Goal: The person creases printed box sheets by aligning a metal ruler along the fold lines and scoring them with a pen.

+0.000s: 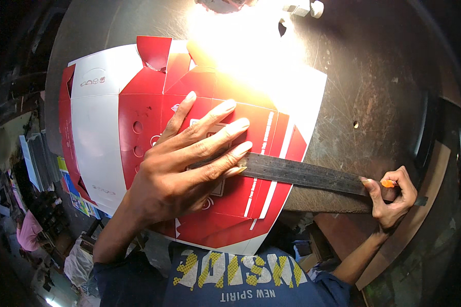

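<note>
A large printed cardboard sheet (95,138), red and white with crease lines and cut flaps, lies flat on a dark worktable. Across its lower right part runs a long black ruler (302,173), reaching past the sheet's right edge. My left hand (179,163) is spread open over the sheet, palm down, covering the ruler's left end. My right hand (394,199) is curled round the ruler near its right end, thumb on its edge. A small orange piece (388,183) shows between thumb and fingers there; its kind is unclear.
Strong lamp glare washes out the sheet's far edge. Metal bolts (302,7) sit at the back of the scratched worktable (353,102). A brown board (410,220) lies beyond its right edge. Stacked sheets (38,158) stand at left, and a person in pink (29,231) is farther off.
</note>
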Action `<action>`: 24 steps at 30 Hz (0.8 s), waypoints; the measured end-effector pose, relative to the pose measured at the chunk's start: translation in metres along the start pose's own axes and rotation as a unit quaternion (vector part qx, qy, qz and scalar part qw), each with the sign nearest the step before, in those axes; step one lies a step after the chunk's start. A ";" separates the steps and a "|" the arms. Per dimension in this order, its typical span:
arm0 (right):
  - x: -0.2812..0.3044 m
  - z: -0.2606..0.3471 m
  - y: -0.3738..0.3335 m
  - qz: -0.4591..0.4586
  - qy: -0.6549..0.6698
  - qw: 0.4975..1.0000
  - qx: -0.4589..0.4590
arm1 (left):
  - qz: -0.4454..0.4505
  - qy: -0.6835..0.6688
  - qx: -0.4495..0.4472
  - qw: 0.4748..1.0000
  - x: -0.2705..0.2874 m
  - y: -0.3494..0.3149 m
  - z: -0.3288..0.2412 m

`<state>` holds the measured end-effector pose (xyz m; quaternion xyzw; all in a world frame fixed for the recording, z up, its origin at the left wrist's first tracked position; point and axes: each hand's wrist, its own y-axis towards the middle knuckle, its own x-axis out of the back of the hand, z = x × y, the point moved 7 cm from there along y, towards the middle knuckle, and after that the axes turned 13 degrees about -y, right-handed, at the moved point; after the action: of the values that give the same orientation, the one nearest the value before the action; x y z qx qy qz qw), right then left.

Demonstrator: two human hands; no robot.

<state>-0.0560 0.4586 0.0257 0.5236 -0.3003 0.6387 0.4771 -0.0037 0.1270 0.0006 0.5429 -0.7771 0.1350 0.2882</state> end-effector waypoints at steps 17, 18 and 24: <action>-0.001 0.000 0.001 0.017 -0.006 1.000 -0.021 | -0.001 0.004 -0.012 1.000 0.000 0.001 -0.002; -0.004 0.001 0.002 0.019 -0.004 1.000 -0.021 | -0.001 0.005 -0.009 1.000 0.000 0.000 -0.001; 0.004 0.002 0.005 0.009 -0.014 1.000 -0.018 | 0.009 0.020 -0.018 1.000 -0.001 0.001 -0.002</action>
<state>-0.0594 0.4558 0.0303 0.5209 -0.3230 0.6299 0.4770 -0.0041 0.1288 0.0018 0.5280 -0.7782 0.1347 0.3122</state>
